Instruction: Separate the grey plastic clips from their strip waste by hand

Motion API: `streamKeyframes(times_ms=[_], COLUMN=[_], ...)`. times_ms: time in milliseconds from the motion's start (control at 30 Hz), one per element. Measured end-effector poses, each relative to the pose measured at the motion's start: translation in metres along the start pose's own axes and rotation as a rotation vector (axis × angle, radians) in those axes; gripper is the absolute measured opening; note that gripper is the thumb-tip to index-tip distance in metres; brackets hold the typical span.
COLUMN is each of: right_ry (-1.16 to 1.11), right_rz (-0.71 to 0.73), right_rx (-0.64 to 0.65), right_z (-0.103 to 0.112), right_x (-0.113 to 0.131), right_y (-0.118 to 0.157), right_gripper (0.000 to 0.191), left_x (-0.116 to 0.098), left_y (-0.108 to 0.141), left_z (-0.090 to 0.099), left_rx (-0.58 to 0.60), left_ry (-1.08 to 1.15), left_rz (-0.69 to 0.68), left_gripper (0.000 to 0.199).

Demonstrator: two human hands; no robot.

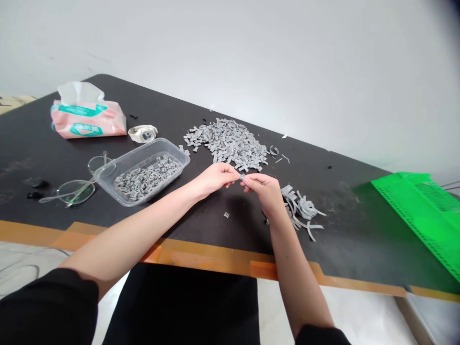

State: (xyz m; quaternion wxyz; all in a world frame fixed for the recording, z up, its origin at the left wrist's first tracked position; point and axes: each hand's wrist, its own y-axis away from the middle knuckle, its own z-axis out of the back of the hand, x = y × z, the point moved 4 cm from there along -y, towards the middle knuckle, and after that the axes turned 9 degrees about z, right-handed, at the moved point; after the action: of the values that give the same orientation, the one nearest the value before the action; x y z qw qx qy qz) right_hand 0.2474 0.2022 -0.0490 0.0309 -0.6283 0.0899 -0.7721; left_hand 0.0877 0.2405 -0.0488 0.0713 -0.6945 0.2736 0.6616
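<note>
From here I'm looking at a small piecework workshop: a black counter (323, 244) edged in orange, heaped with grey cut pieces (226, 143), a tissue pack (88, 119) at upper left, and a green plastic crate (417, 211) at right.

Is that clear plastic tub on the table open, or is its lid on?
Open: the clear plastic tub has no lid on, and the grey pieces inside lie uncovered.

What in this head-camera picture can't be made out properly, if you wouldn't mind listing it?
All in the head view:
The small grey piece pinched between the left hand and right hand: mostly hidden by the fingers, so its shape is unclear.
The green perforated plastic panel: cut off by the right edge.
The wristwatch: its dial is too small to read.
The tissue pack: its print is too small and blurred to read.
</note>
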Motion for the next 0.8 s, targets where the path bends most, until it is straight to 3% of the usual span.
streamKeyframes(times_ms=[233, 433, 667, 800], right_ry=[-0.065, 0.015, 0.119, 0.125], right_rz=[-0.025, -0.023, -0.053, -0.058], right_rx=[0.029, -0.008, 0.01, 0.015], right_z=[-0.0005, 0.0011, -0.0022, -0.0023], right_x=[0.0005, -0.0031, -0.0057, -0.006], right_y=[0.0002, -0.0017, -0.001, -0.0011], right_gripper=[0.01, 0.014, 0.017, 0.018], left_x=[0.002, 0.0047, 0.0023, 0.0018], left_y=[-0.0017, -0.0024, -0.0015, -0.0013], left_z=[0.0057, -0.0019, 0.0018, 0.0014], left_rx=[-0.062, 0.099, 0.024, 0.049], left_ry=[-0.031, 0.108, -0.105, -0.167], left_rz=[-0.014, 0.073, -0.029, -0.03], left_gripper=[0.015, 0.012, 0.011, 0.014])
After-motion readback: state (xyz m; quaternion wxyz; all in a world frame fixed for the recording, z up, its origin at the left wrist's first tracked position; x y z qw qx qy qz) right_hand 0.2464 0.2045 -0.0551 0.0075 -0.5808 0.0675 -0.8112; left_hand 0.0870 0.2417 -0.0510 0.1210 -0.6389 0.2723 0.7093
